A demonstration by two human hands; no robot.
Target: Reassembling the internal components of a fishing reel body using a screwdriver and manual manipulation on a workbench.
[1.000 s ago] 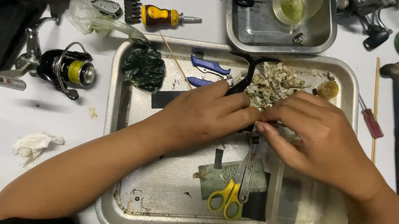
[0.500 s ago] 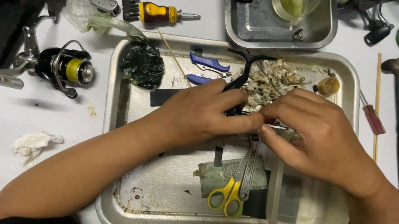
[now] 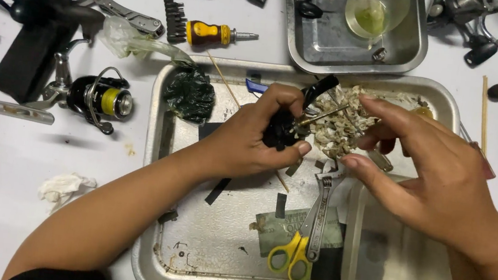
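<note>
My left hand (image 3: 256, 134) grips a black fishing reel body (image 3: 281, 128) over the large metal tray (image 3: 157, 148); a thin brass shaft (image 3: 322, 116) sticks out of the reel toward the right. My right hand (image 3: 427, 166) hovers just right of it with fingers spread and nothing held, thumb and forefinger near the shaft's end. Behind the hands lies a heap of crumpled dirty paper (image 3: 341, 128). Below them rest an adjustable wrench (image 3: 319, 210) and yellow-handled scissors (image 3: 289, 257).
A clear plastic tub (image 3: 394, 263) sits at the tray's right corner. A black crumpled bag (image 3: 190, 92) lies in the tray's left corner. A smaller tray (image 3: 328, 49) with a glass stands behind. A reel with yellow line (image 3: 103, 99), pliers, screwdriver and bits lie at left.
My hands have come apart. The left hand has lifted the black reel into view, and the right hand has let go and opened its fingers to the right.
</note>
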